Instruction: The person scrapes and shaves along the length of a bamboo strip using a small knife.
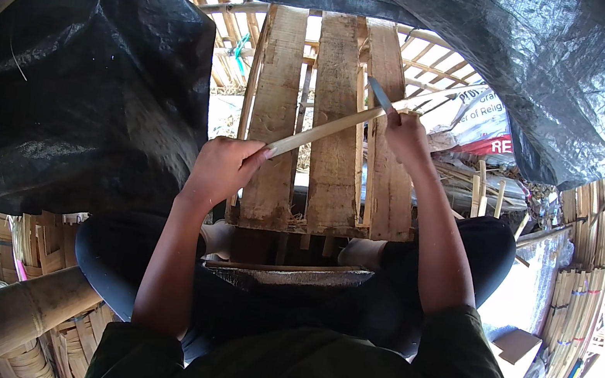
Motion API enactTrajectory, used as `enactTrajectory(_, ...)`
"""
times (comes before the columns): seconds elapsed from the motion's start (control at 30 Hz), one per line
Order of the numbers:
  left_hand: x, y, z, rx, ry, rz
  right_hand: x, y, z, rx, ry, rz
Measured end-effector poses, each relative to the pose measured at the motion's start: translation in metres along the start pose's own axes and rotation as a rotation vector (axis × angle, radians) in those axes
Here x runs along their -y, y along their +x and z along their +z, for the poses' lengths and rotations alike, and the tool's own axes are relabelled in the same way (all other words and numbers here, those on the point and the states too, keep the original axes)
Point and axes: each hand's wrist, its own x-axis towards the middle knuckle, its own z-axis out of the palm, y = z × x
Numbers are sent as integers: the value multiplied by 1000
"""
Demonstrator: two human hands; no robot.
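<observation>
A long pale bamboo strip (pixel 327 130) slants across the slatted wooden bench (pixel 341 62), rising from left to right. Its near end is gripped in my left hand (pixel 224 168), fingers closed and thumb lying along the strip. Closed round the handle of a knife (pixel 379 93) is my right hand (pixel 407 137), at the right side of the bench. The blade points up and left and crosses the strip just beside that hand; whether its edge touches the strip I cannot tell. Past the knife, the strip's far end runs on to the upper right.
Black plastic sheeting (pixel 97 96) hangs at the left, and a shiny dark sheet (pixel 569 80) droops at upper right. A printed red-and-white sack (pixel 483 130) lies beyond the bench. Bundled bamboo strips (pixel 571 331) stand at right. At lower left lies a thick bamboo pole (pixel 26 312).
</observation>
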Motion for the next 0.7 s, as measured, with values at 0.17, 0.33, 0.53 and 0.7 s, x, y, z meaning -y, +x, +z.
enactTrajectory(0.17, 5, -5, -11, 68, 44, -70, -3, -9, 22, -372, -4, -437)
enactTrajectory(0.33, -7, 1, -4, -1, 16, -47, -26, 13, 26, -146, 36, -162)
enactTrajectory(0.53, -9, -2, -8, 13, 5, -58, -4, 5, 2, 38, 103, 36)
enactTrajectory(0.7, -4, -6, -13, 25, 33, -80, 9, -4, -2, 211, 189, 39)
